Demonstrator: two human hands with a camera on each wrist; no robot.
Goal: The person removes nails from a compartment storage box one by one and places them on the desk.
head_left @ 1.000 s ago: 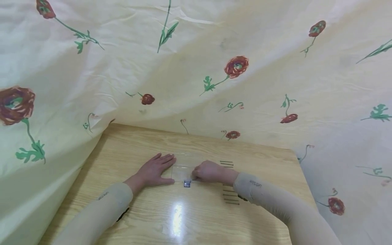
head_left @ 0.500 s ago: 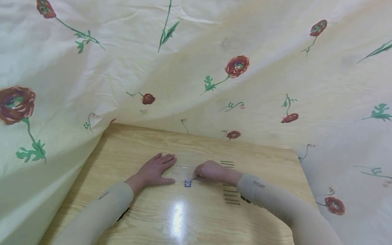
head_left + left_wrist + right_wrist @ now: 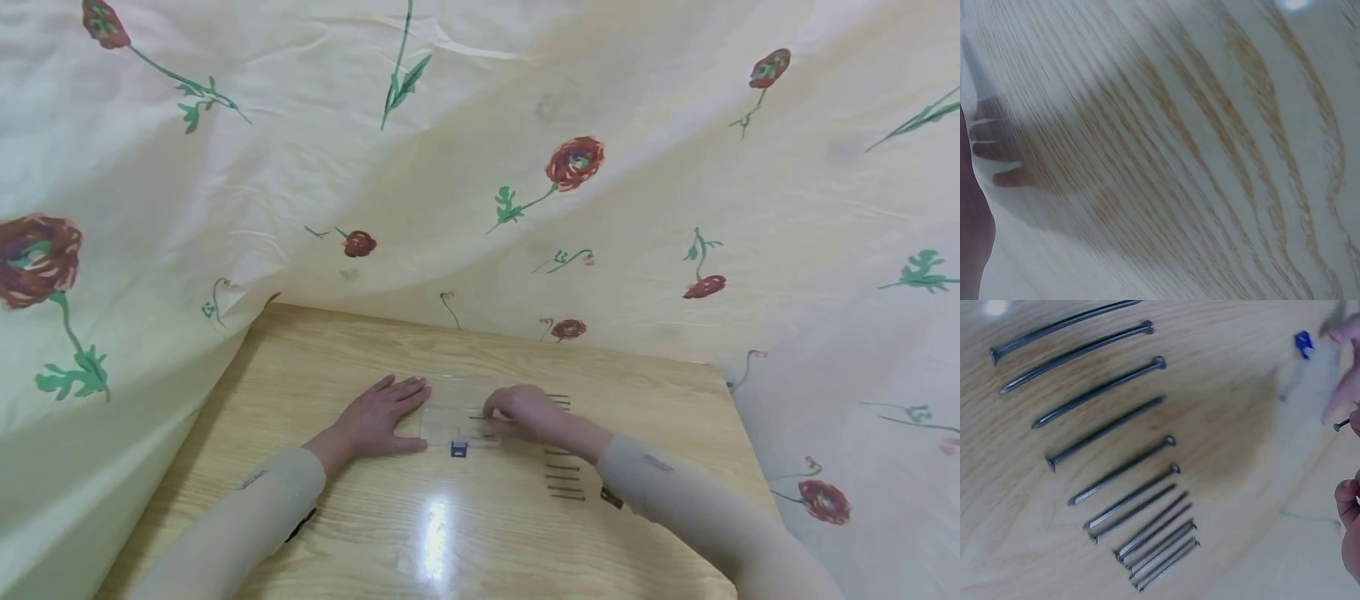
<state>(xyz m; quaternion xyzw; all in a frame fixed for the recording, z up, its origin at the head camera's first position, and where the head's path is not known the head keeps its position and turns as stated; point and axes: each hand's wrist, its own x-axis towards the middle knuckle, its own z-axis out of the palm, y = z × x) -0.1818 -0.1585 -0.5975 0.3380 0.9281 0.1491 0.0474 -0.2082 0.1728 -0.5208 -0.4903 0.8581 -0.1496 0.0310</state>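
A clear plastic box [image 3: 442,425] with a blue clasp [image 3: 459,449] at its near edge lies on the table. My left hand [image 3: 381,418] rests flat at its left side, fingers spread, fingertips and thumb at the box edge. Over the box's right part, my right hand [image 3: 517,412] pinches a nail [image 3: 477,417]; in the right wrist view the nail's head [image 3: 1339,426] sticks out from the fingers. A second nail [image 3: 477,437] lies at the box's near right side; whether inside or on top, I cannot tell. The left wrist view catches mostly table.
Several loose nails [image 3: 1107,432] lie in a column on the wooden table [image 3: 337,517], right of the box and partly under my right forearm. A flowered cloth [image 3: 450,183] hangs behind the table and along both sides.
My right hand has lifted and shifted slightly right and away from me, its fingers extending more. Two nails now show where the hand was. My left hand has stayed put.
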